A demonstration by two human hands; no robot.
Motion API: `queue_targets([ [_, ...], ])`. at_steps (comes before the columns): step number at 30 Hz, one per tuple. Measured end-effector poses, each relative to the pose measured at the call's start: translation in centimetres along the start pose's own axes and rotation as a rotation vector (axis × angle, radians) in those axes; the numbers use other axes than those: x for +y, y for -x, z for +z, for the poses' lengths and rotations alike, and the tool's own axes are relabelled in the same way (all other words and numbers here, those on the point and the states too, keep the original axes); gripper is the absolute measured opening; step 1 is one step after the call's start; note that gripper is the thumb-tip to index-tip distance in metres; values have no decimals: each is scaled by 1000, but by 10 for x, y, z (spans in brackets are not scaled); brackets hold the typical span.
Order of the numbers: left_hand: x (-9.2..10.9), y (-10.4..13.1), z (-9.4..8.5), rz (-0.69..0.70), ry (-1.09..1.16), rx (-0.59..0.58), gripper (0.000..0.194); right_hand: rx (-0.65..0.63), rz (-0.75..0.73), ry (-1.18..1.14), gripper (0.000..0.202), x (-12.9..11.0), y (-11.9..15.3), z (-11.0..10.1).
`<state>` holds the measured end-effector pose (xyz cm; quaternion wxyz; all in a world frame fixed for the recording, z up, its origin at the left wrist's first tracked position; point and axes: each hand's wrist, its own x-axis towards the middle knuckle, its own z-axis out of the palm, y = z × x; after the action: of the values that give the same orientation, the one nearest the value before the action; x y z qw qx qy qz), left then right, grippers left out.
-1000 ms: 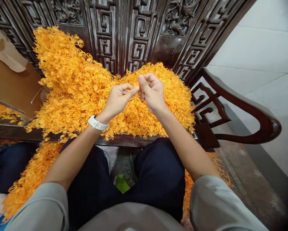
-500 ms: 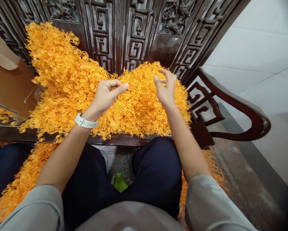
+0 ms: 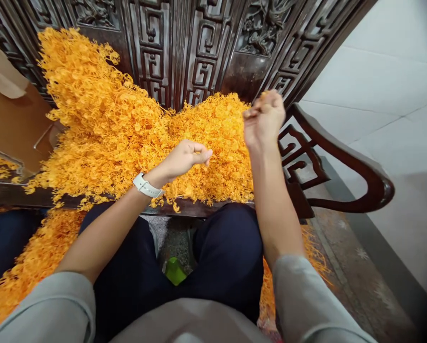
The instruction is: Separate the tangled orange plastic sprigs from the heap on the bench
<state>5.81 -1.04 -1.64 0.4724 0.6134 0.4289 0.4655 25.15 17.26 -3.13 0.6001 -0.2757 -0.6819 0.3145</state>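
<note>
A large heap of curly orange strands (image 3: pixel 102 119) covers the dark wooden bench seat and rises higher at the left. Over the front middle of the heap is my left hand (image 3: pixel 189 158), its thumb and fingers pinched together; whatever sits between them is too small to make out. My right hand (image 3: pixel 266 116) is at the heap's right edge, near the bench back, with its fingers curled in. A bit of orange shows at its fingertips, blurred. A pale watch (image 3: pixel 148 186) is on my left wrist.
The carved bench back (image 3: pixel 202 47) stands behind the heap, and a curved armrest (image 3: pixel 373 181) juts out at the right. A cardboard box (image 3: pixel 13 119) is at the left. Something green (image 3: pixel 175 271) lies below between my knees. More orange strands hang at the lower left, beside another person's dark-clothed leg.
My left hand has moved right and nearer to me, still pinched. My right hand has shifted right and its fingers, apart before, have curled in.
</note>
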Motion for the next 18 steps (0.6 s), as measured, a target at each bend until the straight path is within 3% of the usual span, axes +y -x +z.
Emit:
queue_targets([
  [3,-2,2,-1,-67,143,50,34,126,151,134,71,31,-3,-17],
  [5,0,1,-5,-66,256,106,27,130,245,210,82,33,10,-13],
  [8,1,-4,-11,-26,367,176,25,-16,226,183,71,5,30,9],
  [13,-4,-9,-11,-3,443,184,28,-508,147,-125,62,-61,47,43],
  [18,-13,-12,-12,-11,440,303,19,-579,2,-116,59,-93,59,51],
])
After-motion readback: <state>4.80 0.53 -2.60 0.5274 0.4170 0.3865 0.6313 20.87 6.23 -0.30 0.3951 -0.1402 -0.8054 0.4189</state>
